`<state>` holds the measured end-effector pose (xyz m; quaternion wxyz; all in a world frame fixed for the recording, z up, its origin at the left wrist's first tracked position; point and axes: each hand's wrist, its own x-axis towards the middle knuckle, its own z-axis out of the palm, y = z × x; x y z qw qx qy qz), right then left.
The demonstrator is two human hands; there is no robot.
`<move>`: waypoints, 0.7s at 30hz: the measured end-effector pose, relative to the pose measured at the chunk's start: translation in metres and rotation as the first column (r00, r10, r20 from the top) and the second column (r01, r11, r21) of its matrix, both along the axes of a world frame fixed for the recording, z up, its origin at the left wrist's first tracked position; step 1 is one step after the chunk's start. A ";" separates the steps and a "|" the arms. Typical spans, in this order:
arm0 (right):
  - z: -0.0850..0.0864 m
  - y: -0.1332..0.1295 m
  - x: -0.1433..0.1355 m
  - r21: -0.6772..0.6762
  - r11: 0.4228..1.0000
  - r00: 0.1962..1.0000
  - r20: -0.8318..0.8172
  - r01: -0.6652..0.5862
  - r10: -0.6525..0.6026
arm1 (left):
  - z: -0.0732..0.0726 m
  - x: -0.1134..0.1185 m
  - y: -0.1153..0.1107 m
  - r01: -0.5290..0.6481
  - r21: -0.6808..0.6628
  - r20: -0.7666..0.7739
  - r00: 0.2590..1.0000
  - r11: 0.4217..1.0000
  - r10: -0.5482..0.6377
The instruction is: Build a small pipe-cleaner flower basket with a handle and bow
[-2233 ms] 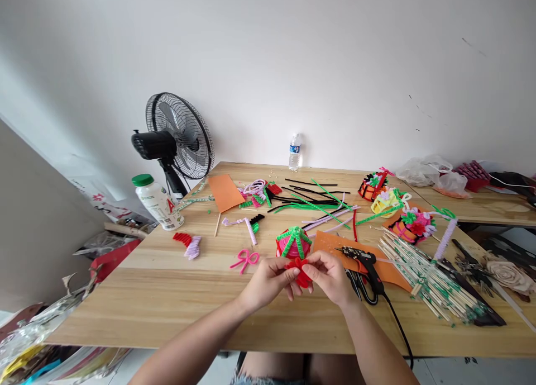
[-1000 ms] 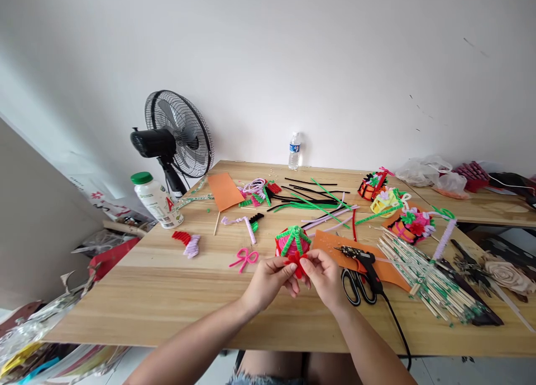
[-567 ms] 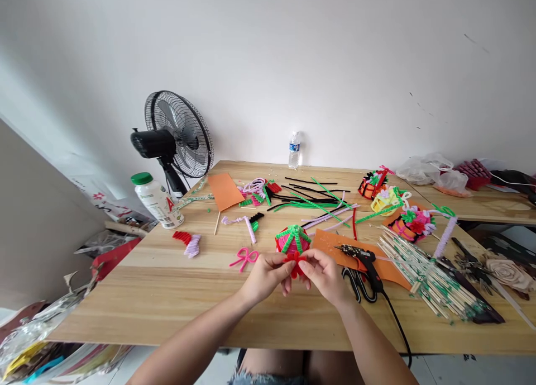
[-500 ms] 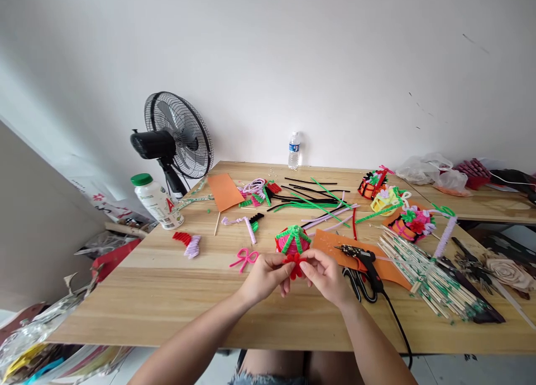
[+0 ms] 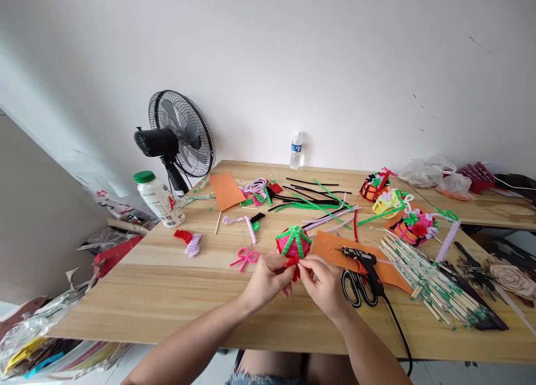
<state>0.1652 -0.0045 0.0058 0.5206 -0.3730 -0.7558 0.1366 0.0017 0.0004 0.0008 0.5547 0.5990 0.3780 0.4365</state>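
Two hands meet at lower center of frame. Left hand [image 5: 268, 280] pinches red fuzzy piece [image 5: 292, 262]; right hand [image 5: 324, 287] grips its right edge with fingertips. Pink dome with green ribs [image 5: 295, 241] sits just beyond piece. Pink bow [image 5: 246, 256] lies left in frame; glue gun [image 5: 369, 266], scissors [image 5: 358, 284] right. All on wooden table [image 5: 167, 301], lower half.

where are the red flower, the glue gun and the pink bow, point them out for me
Red flower [image 5: 292, 261]: head view, on its upper petals.
Glue gun [image 5: 370, 264]: head view, on its body, above the handle.
Pink bow [image 5: 247, 258]: head view, where its loops meet.
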 end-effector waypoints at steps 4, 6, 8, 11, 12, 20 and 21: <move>0.006 0.001 0.008 -0.133 0.984 0.993 -0.004 -0.116 0.116 | 0.000 -0.002 -0.003 0.054 -0.007 -0.052 0.997 0.999 -0.054; 0.009 0.002 0.012 -0.165 0.972 0.985 0.012 -0.170 0.174 | 0.001 -0.004 -0.003 0.083 -0.003 -0.093 0.992 0.997 -0.083; 0.011 0.001 0.014 -0.133 0.973 0.978 0.066 -0.186 0.196 | 0.002 -0.004 -0.003 0.101 -0.018 -0.122 0.987 0.995 -0.103; 0.012 0.001 0.014 0.012 0.984 0.966 0.192 -0.179 0.173 | 0.004 -0.002 -0.002 0.157 -0.132 -0.096 0.981 0.979 -0.170; 0.012 0.000 0.013 0.070 0.982 0.959 0.240 -0.174 0.153 | 0.004 -0.001 -0.001 0.174 -0.175 -0.078 0.979 0.969 -0.190; 0.012 0.000 0.018 -0.172 0.944 0.920 0.234 -0.281 0.316 | 0.008 -0.002 -0.004 0.223 -0.246 -0.155 0.952 0.943 -0.266; 0.011 0.000 0.019 -0.204 0.932 0.909 0.235 -0.299 0.343 | 0.008 -0.003 -0.004 0.222 -0.232 -0.192 0.944 0.947 -0.269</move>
